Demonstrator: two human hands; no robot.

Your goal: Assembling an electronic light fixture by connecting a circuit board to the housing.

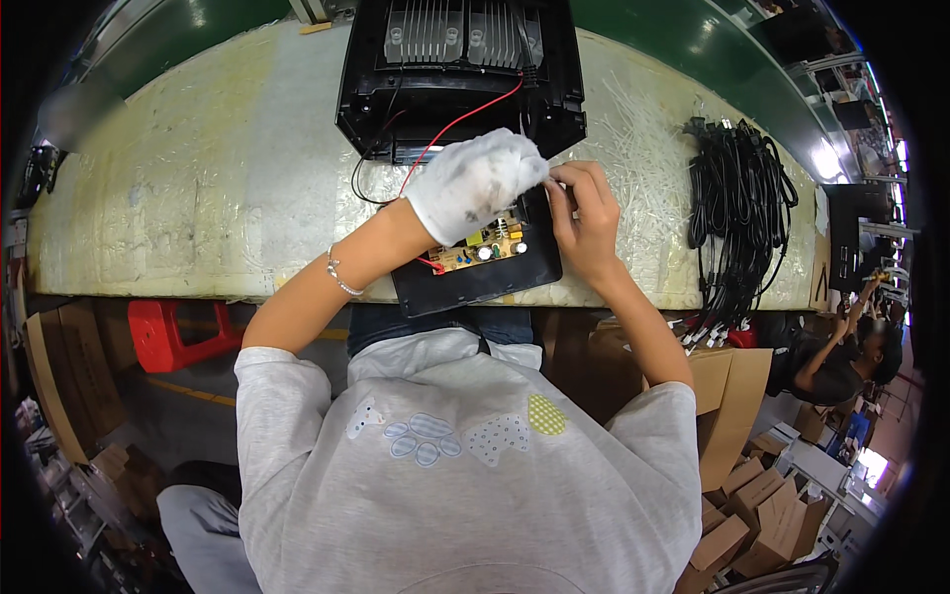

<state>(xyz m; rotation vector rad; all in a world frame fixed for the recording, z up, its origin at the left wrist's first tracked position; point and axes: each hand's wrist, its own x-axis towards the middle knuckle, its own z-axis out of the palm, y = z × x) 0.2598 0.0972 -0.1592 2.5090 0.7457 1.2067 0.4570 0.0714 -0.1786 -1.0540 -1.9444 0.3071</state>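
My left hand (480,185), in a soiled white glove, reaches over a circuit board (485,254) with its fingers curled closed. What it grips is hidden by the glove. Bare and pinching, my right hand (589,213) meets the gloved fingertips; anything between its thumb and forefinger is too small to name. The board lies on a black panel (465,291) at the table's near edge, partly covered by my left hand. Just beyond stands a black housing (368,111) with finned metal heat sinks (424,38). A red wire (457,121) runs from the housing down behind the glove.
A bundle of black cables (737,198) lies on the right of the table (188,198), with thin white strips (643,144) beside it. Below the left edge is a red plastic object (163,337). Cardboard boxes (737,411) stand at lower right. Another person (841,366) is farther right.
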